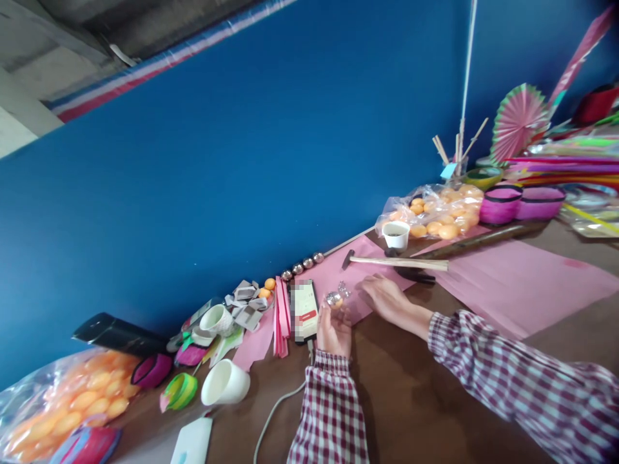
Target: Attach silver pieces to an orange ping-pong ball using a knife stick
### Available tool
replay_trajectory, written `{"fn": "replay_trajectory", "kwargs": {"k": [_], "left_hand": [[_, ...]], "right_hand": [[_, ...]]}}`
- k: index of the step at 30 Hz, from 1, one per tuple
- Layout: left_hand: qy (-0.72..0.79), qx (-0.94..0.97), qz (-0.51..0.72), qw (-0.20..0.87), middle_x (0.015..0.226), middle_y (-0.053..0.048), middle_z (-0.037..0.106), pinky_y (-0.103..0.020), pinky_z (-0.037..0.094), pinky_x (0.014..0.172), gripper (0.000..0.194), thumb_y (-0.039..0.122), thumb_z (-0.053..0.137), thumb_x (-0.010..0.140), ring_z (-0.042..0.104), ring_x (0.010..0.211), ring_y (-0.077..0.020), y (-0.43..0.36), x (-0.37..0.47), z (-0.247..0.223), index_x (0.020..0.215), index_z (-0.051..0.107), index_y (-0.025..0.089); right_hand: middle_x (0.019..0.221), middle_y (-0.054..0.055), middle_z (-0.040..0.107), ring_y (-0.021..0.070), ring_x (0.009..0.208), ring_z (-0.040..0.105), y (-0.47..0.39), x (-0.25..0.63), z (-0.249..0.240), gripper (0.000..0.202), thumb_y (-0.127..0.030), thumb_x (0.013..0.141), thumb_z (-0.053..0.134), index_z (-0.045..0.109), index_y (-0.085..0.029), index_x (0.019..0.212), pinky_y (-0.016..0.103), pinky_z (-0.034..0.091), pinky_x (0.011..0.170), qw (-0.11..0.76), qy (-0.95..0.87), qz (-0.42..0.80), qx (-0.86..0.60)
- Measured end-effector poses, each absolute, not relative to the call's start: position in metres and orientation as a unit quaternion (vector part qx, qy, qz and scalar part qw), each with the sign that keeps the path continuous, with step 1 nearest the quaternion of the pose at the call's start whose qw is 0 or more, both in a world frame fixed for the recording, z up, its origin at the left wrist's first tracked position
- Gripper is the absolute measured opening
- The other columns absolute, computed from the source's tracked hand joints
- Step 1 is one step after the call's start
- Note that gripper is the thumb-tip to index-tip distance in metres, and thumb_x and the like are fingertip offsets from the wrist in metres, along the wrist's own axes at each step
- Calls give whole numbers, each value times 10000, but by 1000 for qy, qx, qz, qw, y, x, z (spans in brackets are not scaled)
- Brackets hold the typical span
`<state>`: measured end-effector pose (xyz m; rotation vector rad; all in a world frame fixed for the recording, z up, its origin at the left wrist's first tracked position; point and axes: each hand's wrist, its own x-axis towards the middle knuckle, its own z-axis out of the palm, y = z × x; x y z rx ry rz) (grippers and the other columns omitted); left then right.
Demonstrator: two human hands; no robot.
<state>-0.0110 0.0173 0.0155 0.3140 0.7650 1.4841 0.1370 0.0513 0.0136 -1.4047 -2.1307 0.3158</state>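
Checked sleeves [503,380] cross the lower right; a clear bag [19,390] bulges with orange balls [84,400], lower left. Centre-right, the right hand [389,300], fingers loosely outstretched, is below a hammer [399,262]; above, a white cup [396,240] holds something dark. Mid-frame, a silvery ball [333,298] sits pinched in the left hand [334,332].

No readable text, numbers or labels show.

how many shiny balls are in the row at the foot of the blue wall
4, at the foot of the wall, beyond the phone. Left to right: first ball, second ball, third ball, last ball. None looks hidden.
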Motion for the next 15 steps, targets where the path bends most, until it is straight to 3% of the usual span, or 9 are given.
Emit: {"fn": "replay_trajectory", "kwargs": {"k": [10,15], "left_hand": [[333,130,658,663,778,-62,638,-210,488,584,138,214,495,799,589,610,-98,17,-11,15,897,575,157],[334,142,652,666,783,-82,639,-205,481,580,167,249,490,803,583,606,-96,17,-11,16,873,585,130]], "right_hand": [[857,76,647,175,808,549,53,138,6,247,-124,795,421,617,-157,941,290,369,781,288,-801,87,-517],[917,69,639,169,851,554,45,133,16,244,-211,847,396,614,-176,950,283,393,776,346,-777,107,-515]]}}
